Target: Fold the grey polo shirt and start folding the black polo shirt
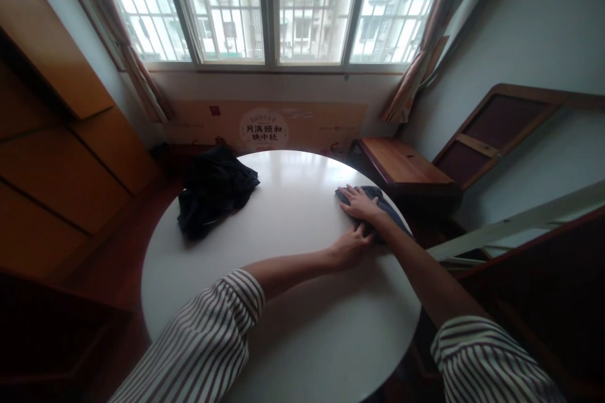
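Observation:
A dark grey-blue folded garment point(388, 206) lies at the right edge of the round white table point(278, 220); its exact kind cannot be made out. My right hand point(360, 203) is pressed flat on top of it, fingers spread. Just nearer to me, my left hand point(350, 247) has its fingers bent at the garment's near edge, seemingly gripping it, with the fingertips partly hidden beside my right wrist. On the table's far left sits a crumpled heap of black clothing point(215, 189), touched by neither hand.
Beyond the table is a wooden bench or low table point(409, 160) at the right, with a wood-framed panel point(491, 119) leaning by the wall. Orange-brown cabinets point(57, 164) line the left. A printed banner point(203, 123) hangs below the barred window point(269, 6).

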Demonstrator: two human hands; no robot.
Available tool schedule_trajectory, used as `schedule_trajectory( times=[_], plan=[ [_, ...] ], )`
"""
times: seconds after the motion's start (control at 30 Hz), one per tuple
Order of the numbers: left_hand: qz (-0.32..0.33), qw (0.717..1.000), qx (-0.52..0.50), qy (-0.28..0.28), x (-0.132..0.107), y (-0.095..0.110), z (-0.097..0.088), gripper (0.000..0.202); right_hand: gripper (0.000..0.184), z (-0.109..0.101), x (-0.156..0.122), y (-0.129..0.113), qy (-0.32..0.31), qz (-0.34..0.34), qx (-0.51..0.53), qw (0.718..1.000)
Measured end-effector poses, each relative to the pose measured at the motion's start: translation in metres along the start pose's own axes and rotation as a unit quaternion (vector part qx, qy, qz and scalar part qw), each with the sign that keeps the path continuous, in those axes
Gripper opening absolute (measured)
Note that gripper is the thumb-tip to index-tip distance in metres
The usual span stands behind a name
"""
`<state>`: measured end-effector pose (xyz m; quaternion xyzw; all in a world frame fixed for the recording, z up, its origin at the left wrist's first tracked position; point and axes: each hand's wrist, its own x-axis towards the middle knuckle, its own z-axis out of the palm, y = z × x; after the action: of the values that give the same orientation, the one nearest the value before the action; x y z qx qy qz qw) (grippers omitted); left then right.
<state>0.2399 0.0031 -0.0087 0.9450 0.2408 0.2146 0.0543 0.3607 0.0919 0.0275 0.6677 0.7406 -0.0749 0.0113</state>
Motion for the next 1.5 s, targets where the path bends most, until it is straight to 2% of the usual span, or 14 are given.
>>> schedule_trajectory(
  times=[0.2, 0.3, 0.43, 0.5, 0.6, 0.73, 0.83, 1.0, 1.1, 1.2, 1.27, 1.33, 1.43, 1.5],
  plan=[
    [0.019, 0.997, 0.076, -0.003, -0.002, -0.002, -0.006, 0.037, 0.062, 0.008, 0.011, 0.014, 0.043, 0.047, 0.023, 0.998],
    [0.045, 0.993, 0.113, -0.005, -0.023, 0.014, -0.017, 0.033, 0.063, 0.011, 0.007, 0.012, 0.063, 0.046, 0.020, 0.997],
    [0.007, 0.999, 0.038, -0.029, -0.063, 0.019, -0.051, 0.038, 0.065, 0.017, -0.010, -0.001, 0.084, 0.048, 0.003, 0.995],
    [-0.042, 0.999, 0.021, -0.020, -0.082, 0.001, -0.079, 0.035, 0.068, 0.020, -0.020, -0.007, 0.079, 0.041, -0.004, 0.996],
    [-0.163, 0.984, 0.070, 0.024, -0.108, -0.053, -0.134, 0.030, 0.069, 0.021, -0.031, -0.011, 0.059, 0.033, -0.006, 0.998],
    [-0.350, 0.916, 0.167, 0.104, -0.139, -0.138, -0.209, 0.030, 0.057, 0.018, -0.027, -0.002, 0.041, 0.028, 0.005, 0.999],
    [-0.448, 0.860, 0.205, 0.135, -0.161, -0.178, -0.247, 0.033, 0.056, 0.014, -0.016, 0.012, 0.044, 0.020, 0.011, 0.999],
    [-0.507, 0.821, 0.222, 0.140, -0.180, -0.206, -0.270, 0.053, 0.057, 0.007, -0.009, 0.017, 0.036, 0.029, 0.000, 0.999],
    [-0.583, 0.770, 0.230, 0.124, -0.178, -0.223, -0.274, 0.063, 0.063, 0.002, -0.020, -0.008, 0.070, 0.009, -0.029, 0.997],
    [-0.626, 0.744, 0.210, 0.101, -0.171, -0.239, -0.277, 0.052, 0.062, 0.005, -0.037, -0.045, 0.133, -0.086, -0.031, 0.987],
    [-0.624, 0.748, 0.200, 0.105, -0.165, -0.245, -0.281, 0.035, 0.056, 0.013, -0.047, -0.068, 0.161, -0.149, -0.005, 0.976],
    [-0.588, 0.769, 0.202, 0.147, -0.156, -0.246, -0.287, 0.024, 0.052, 0.023, -0.053, -0.083, 0.181, -0.187, 0.033, 0.965],
    [-0.453, 0.819, 0.203, 0.289, -0.134, -0.234, -0.303, 0.024, 0.047, 0.035, -0.054, -0.090, 0.195, -0.214, 0.101, 0.952],
    [-0.346, 0.837, 0.176, 0.386, -0.113, -0.213, -0.313, 0.026, 0.046, 0.038, -0.054, -0.089, 0.207, -0.234, 0.168, 0.935]
  ],
)
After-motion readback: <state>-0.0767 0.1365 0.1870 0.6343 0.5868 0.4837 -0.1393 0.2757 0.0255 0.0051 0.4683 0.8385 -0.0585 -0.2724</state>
